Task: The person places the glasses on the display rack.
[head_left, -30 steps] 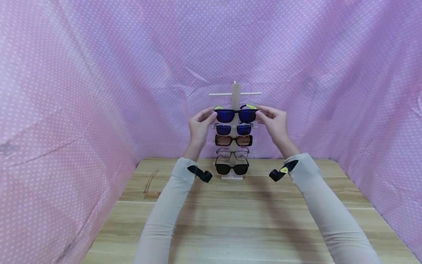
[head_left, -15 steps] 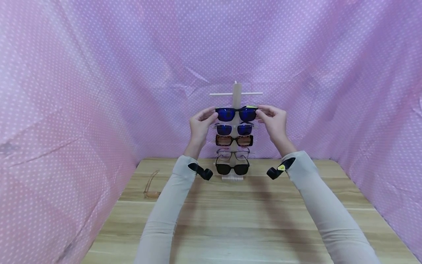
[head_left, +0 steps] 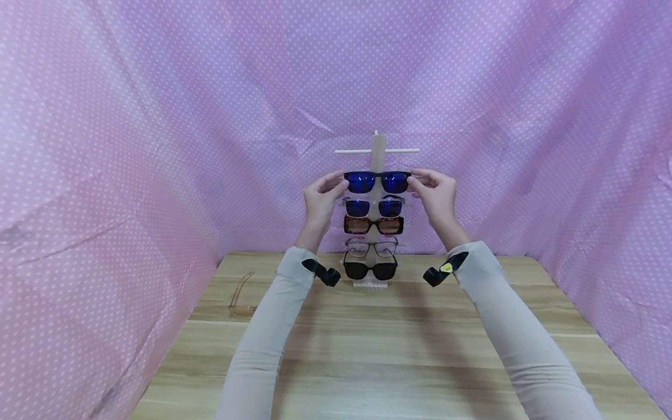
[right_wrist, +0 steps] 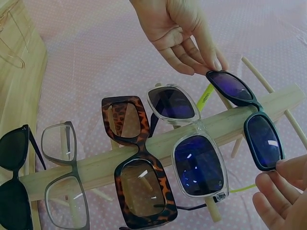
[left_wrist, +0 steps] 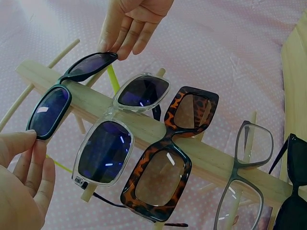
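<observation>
Black-framed sunglasses (head_left: 361,182) with blue lenses and yellow-green temples sit across the upper post of a wooden eyewear stand (head_left: 378,153). My left hand (head_left: 321,198) pinches their left end between thumb and fingers. At the opposite end, my right hand (head_left: 437,195) pinches the other corner of the frame. Just below hang clear-framed sunglasses (left_wrist: 105,152), then tortoiseshell sunglasses (left_wrist: 156,184). Grey-framed eyeglasses (right_wrist: 67,201) and dark sunglasses (head_left: 370,270) are lower on the same stand. In the right wrist view a yellow-green temple (right_wrist: 205,97) runs back beside the post.
A bare crossbar (head_left: 401,150) crosses the stand's top above the held pair. On the wooden table (head_left: 362,361), a thin-framed pair of glasses (head_left: 243,310) lies at the left, partly behind the left sleeve. Pink dotted cloth (head_left: 336,70) surrounds the table.
The held sunglasses have tilted, so the yellow-green temples visible earlier above the frame are now hidden behind it in the head view. Both hands keep their pinch, nearly in place.
</observation>
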The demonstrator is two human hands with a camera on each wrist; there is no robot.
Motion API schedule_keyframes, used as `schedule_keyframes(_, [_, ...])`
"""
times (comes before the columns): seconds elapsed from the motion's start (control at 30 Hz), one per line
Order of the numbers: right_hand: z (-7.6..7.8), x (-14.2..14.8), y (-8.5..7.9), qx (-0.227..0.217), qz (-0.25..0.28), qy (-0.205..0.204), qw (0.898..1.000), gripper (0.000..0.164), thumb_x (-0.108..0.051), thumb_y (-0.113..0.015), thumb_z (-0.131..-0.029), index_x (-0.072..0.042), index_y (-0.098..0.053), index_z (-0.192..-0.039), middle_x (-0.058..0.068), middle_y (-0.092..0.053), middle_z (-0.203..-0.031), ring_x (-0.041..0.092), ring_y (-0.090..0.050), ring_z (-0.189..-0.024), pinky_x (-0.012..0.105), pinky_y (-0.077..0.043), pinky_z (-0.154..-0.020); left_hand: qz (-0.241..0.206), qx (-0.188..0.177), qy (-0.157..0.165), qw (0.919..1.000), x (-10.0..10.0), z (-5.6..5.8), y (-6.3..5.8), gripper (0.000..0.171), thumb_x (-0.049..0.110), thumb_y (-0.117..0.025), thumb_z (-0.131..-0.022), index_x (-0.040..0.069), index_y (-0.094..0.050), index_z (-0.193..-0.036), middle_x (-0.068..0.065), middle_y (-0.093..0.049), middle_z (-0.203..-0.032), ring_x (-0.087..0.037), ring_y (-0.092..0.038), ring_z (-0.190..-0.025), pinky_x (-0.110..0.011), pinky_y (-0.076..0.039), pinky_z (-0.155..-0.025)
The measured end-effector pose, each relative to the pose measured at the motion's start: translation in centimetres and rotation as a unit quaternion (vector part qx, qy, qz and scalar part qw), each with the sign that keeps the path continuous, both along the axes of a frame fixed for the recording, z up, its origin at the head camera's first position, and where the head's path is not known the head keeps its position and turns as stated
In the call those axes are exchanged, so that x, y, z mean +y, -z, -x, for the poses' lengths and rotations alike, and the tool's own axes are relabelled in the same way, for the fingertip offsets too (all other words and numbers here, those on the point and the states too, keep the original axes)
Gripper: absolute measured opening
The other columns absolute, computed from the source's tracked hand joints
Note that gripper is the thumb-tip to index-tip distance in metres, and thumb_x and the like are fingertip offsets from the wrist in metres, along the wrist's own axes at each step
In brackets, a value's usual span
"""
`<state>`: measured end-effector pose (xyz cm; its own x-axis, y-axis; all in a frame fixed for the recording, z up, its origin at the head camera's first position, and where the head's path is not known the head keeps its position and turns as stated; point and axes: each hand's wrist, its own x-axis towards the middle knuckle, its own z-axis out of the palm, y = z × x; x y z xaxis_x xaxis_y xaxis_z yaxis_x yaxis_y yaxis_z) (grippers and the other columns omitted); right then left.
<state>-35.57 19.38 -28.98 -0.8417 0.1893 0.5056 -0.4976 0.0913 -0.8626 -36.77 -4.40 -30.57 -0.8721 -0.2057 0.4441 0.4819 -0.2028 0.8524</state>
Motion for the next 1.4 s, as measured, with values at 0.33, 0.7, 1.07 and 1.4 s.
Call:
schedule_keyframes(0.33, [-1.1,0.5,0.7,0.012,0.032,-0.010,0.999,0.031,0.001,-0.073,-0.091,0.013,-0.068,-0.119,-0.012,-0.076,-0.079,0.002,-0.071,-0.066,0.018,-0.059,-0.065,0.035,0.002,0.014,0.9993,-1.2,-1.0,0.6,0.031,-0.001,-0.076,-0.088,-0.006,-0.071,-0.118,0.009,-0.073,-0.088,-0.005,-0.069,-0.082,-0.021,-0.060,-0.079])
schedule_keyframes(0.7, [-3.1,-2.2,1.9,0.039,-0.006,-0.060,0.997,0.030,-0.004,-0.075,-0.091,0.011,-0.070,-0.116,-0.009,-0.076,-0.080,0.005,-0.071,-0.068,0.021,-0.060,-0.070,0.115,-0.037,0.025,0.9923,-6.6,-3.9,2.1,0.035,0.005,-0.076,-0.090,-0.004,-0.068,-0.124,0.008,-0.074,-0.095,-0.004,-0.069,-0.084,-0.020,-0.059,-0.080])
schedule_keyframes(1.07, [-4.4,-7.9,7.2,0.021,-0.068,-0.161,0.984,0.027,0.003,-0.073,-0.091,0.014,-0.068,-0.115,0.033,-0.072,-0.097,0.008,-0.072,-0.076,0.019,-0.059,-0.071,0.215,-0.125,0.042,0.9678,-15.1,-6.7,6.5,0.046,0.016,-0.075,-0.094,-0.002,-0.062,-0.134,0.005,-0.074,-0.108,-0.001,-0.068,-0.095,-0.018,-0.056,-0.087])
schedule_keyframes(1.4, [-4.8,-12.9,13.6,-0.045,-0.190,-0.201,0.960,0.027,-0.003,-0.074,-0.091,0.004,-0.072,-0.118,0.022,-0.076,-0.098,0.011,-0.068,-0.077,0.017,-0.054,-0.069,0.285,-0.178,0.067,0.9394,-22.9,-7.9,11.2,0.052,0.018,-0.072,-0.097,0.000,-0.055,-0.143,0.000,-0.070,-0.126,0.001,-0.065,-0.104,-0.016,-0.053,-0.091])
